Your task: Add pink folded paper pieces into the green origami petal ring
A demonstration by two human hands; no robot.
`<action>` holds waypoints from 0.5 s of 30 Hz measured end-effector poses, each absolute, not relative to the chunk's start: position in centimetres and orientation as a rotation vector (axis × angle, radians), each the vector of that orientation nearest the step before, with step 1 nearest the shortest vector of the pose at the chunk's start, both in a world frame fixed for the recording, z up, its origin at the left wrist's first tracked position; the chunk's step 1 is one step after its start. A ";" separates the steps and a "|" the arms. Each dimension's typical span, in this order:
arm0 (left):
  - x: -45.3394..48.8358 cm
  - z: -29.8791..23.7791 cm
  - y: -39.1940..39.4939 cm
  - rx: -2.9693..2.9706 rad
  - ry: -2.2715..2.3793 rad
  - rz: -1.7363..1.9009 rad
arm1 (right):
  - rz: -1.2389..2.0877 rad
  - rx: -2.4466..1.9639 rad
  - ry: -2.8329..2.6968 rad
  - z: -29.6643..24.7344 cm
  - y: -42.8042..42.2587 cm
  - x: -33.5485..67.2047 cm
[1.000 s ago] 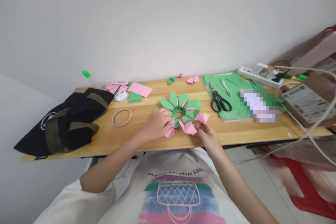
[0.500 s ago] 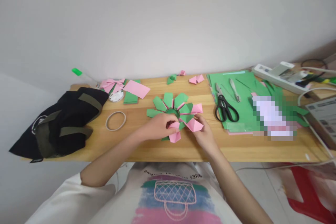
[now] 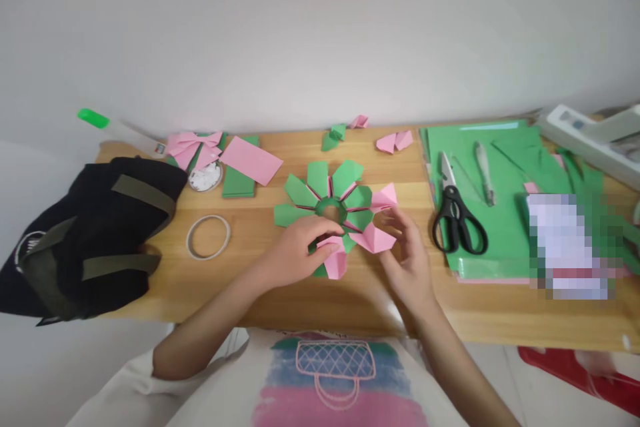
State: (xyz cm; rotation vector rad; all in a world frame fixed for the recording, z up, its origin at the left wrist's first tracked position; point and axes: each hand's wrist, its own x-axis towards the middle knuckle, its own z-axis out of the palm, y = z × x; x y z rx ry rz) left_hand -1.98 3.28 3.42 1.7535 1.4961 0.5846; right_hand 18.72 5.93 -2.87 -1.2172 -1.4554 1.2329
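Observation:
A ring-shaped origami flower (image 3: 317,178) of folded green paper units lies in front of me, with a round opening at its centre. Pink folded petals stand out on its right and near sides. My left hand (image 3: 295,252) pinches the near side, with the thumb on a pink petal (image 3: 336,265) and the fingers reaching toward the opening. On the right, my right hand (image 3: 407,260) holds the ring's edge around another pink petal (image 3: 375,239). Its fingertips are at the upper petal, its thumb underneath. Parts of the near units are hidden by my left hand.
Black-handled scissors (image 3: 457,220) and a cutter (image 3: 484,173) rest on green paper sheets (image 3: 465,140) at right. Left are a tape ring (image 3: 209,237), pink paper (image 3: 253,160) and a black bag (image 3: 115,213). Small folded pieces (image 3: 334,137) sit near the wall.
The view has shifted closer and tilted, so the table items appear spread outward. My right hand's fingers have opened slightly and moved along the right edge; my left hand keeps its grip.

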 end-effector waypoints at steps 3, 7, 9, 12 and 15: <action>-2.1 3.4 3.3 1.790 1.476 0.591 | 1.424 -1.187 -1.402 -2.9 7.8 18.4; -2.1 3.2 3.3 1.823 1.485 0.615 | 1.431 -1.121 -1.622 -1.8 9.9 18.1; -2.2 3.0 3.3 1.824 1.501 0.654 | 1.372 -1.094 -1.712 -1.2 10.6 17.8; -2.2 2.4 3.3 1.861 1.547 0.699 | 1.245 -1.039 -1.865 -0.7 11.5 17.3; -2.3 1.9 3.3 1.955 1.626 0.712 | 1.101 -0.978 -1.994 -0.9 12.2 17.0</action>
